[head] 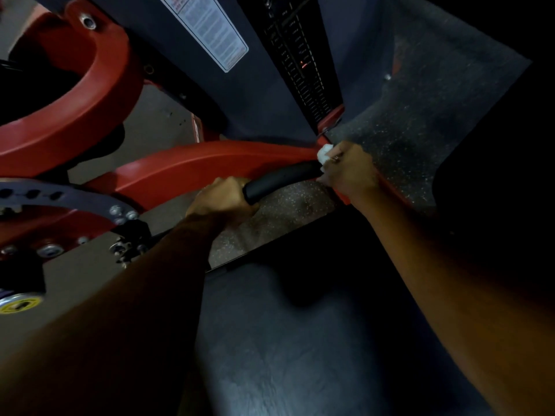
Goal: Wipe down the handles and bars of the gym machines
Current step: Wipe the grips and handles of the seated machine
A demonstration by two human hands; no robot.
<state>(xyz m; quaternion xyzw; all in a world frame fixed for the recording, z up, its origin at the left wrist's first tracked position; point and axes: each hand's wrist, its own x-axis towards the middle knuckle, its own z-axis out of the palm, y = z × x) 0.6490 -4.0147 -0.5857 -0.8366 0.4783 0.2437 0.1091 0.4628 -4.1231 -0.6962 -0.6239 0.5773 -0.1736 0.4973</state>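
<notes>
Far left: red curved machine frame (pixel 99 94), a grey perforated metal plate (pixel 60 195) with bolts below it, a yellow sticker (pixel 21 304) at the near-left edge. Left hand (pixel 220 196) at centre, its grip wrapped around the near end of the black padded handle (pixel 282 178); fingers curl over the top, fingertips hidden. The handle runs from this hand up and right, lying just in front of the red frame arm (pixel 210 163). Right hand (pixel 350 169) at the handle's far end, its grip closed on a small white cloth (pixel 324 153), cloth pressed where the handle meets the red arm. A ring shows on one finger of the right hand. Behind, far centre: dark machine shroud with a white instruction label (pixel 214 28) and the black weight stack (pixel 303 64) to its right. Speckled rubber floor (pixel 405 136) on the far right and under the handle. Both forearms reach in from the near edge, scene dim.
</notes>
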